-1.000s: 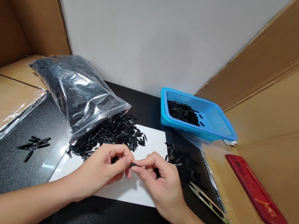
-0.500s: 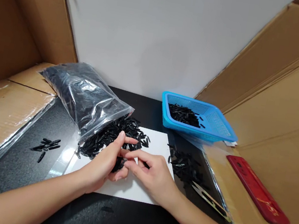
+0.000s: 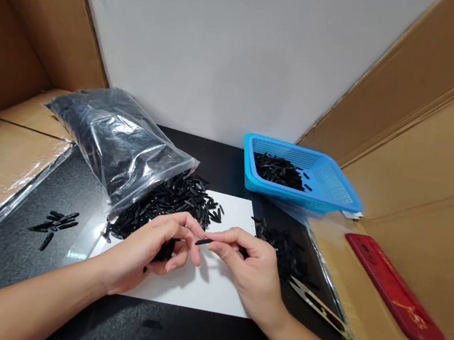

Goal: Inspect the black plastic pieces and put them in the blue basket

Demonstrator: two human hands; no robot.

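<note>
My left hand [image 3: 157, 245] is curled around several black pieces above a white sheet [image 3: 202, 288]. Between the thumb and forefinger of my right hand [image 3: 256, 268] is one slim black piece [image 3: 204, 241], its free end close to my left fingertips. More dark pieces show partly inside my right palm. Behind my left hand a large pile of black pieces [image 3: 174, 196] covers the sheet's back left part.
A clear bag of black pieces [image 3: 119, 140] lies at the back left. A blue basket [image 3: 333, 182] holds more. Small piles lie left [image 3: 55, 222] and right [image 3: 283, 252]. Metal snips [image 3: 317, 306] and a red case [image 3: 394, 288] are at right, between cardboard walls.
My hands have moved apart a little. The slim black piece now shows in my right fingers, and my left thumb has come down. The view has shifted slightly.
</note>
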